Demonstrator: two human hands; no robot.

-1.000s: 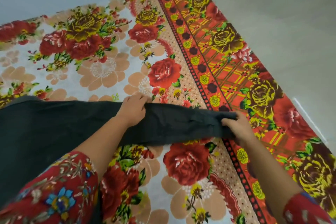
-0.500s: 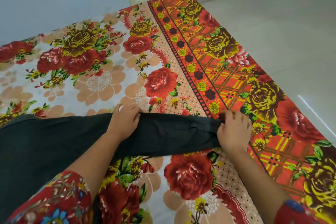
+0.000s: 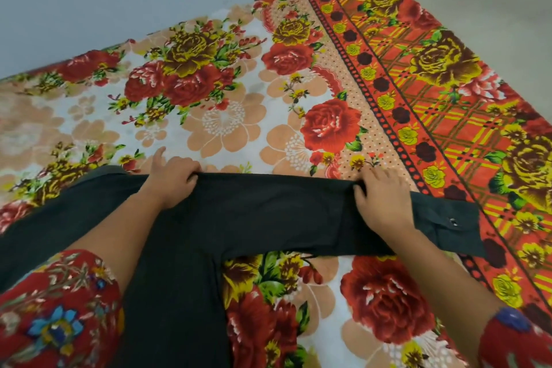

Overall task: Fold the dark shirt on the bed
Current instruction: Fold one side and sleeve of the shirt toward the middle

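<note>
As our left hand (image 3: 170, 181) and right hand (image 3: 380, 203) pinch its sleeve (image 3: 268, 209) (far edge), the dark cloth shirt (image 3: 173, 293) lies on the red-flowered bedspread (image 3: 224, 122).

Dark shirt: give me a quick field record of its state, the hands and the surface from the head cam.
item: dark shirt, body lying flat at lower left
sleeve: stretched out flat to the right across the bed
cuff: at the far right end, flat, with a button showing
left hand: grips the upper edge near the shoulder
right hand: pinches the upper edge of the sleeve, short of the cuff
surface: floral bedspread
fold state: sleeve not yet folded in
</note>
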